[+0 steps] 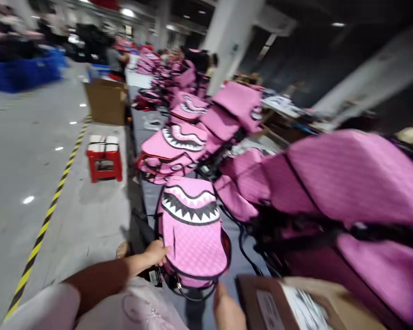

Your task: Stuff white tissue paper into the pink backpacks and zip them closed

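Note:
A pink quilted backpack with a shark-teeth print and black piping lies on the grey table edge in front of me. My left hand grips its left side, fingers curled round the edge. At the bottom of the view my right hand touches the lower right of the backpack; its fingers are mostly out of view. The picture is blurred by motion.
Piles of pink backpacks run along the long table to the right and far back. A cardboard box sits at the bottom right. A red stool and a brown carton stand on the floor left. People work far back.

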{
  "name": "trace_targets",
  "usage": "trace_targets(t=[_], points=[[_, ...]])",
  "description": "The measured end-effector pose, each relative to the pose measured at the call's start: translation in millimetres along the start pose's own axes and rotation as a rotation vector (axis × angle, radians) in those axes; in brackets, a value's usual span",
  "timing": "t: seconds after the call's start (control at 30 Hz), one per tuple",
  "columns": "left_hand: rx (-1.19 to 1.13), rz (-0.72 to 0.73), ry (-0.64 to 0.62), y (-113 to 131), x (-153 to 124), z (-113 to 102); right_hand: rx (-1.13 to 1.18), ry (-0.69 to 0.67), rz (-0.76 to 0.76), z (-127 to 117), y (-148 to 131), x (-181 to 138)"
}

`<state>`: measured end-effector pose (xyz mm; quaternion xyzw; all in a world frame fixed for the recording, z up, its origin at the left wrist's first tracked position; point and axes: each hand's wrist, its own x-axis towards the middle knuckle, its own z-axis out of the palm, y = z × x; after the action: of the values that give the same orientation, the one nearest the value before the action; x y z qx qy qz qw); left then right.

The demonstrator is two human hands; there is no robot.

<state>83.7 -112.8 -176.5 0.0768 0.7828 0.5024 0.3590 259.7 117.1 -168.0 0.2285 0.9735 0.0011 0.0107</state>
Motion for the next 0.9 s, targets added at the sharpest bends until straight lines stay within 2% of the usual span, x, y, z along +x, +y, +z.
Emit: trace_targets(t=[0.03,0.1,0.17,0.23,0.3,0.33,0.4,0.47,0.53,0.7,0.77,0.83,0.9], points=[[0.108,-0.043,-0.064,0.8,6.8,-0.4,-0.05,-0.055,0.109,-0.5,8.3,2.7],[0.318,-0.088,-0.107,5.2,12.0,-12.6,-0.141,-0.03,0.184,-3.9,20.9,21.9],[0.483,-0.064,-0.033,15.8,6.9,-28.5,-0.16,-0.012,0.147,-7.5,28.4,44.9],[0.684,0.08,0.14,30.0,-3.3,-33.8,-0.148,-0.002,0.11,-8.9,31.6,58.5],[0.883,0.36,0.253,41.7,-10.8,-21.4,-0.138,-0.004,0.093,-8.7,33.5,60.7],[0.963,0.52,0.238,44.8,-11.7,-9.3,-0.139,-0.007,0.083,-8.7,34.7,59.8],[1.073,0.753,0.062,43.7,-7.3,20.2,-0.147,-0.008,0.067,-10.4,38.4,60.2],[1.167,0.85,-0.139,34.3,2.7,46.5,-0.152,-0.005,0.059,-15.2,42.5,70.5],[1.234,0.887,-0.236,21.2,13.6,61.6,-0.143,0.002,0.051,-22.4,44.8,93.5],[1.263,0.967,-0.242,-1.2,31.2,63.4,-0.026,0.059,0.062,-40.3,37.1,176.1],[1.277,0.97,-0.239,-4.4,36.5,61.8,0.065,0.084,0.102,-45.1,34.9,198.9],[1.271,0.973,-0.226,-5.5,41.1,60.4,0.178,0.124,0.172,-46.4,38.6,206.0],[1.257,0.964,-0.217,-4.3,43.7,58.7,0.306,0.179,0.265,-41.8,48.0,195.0]])
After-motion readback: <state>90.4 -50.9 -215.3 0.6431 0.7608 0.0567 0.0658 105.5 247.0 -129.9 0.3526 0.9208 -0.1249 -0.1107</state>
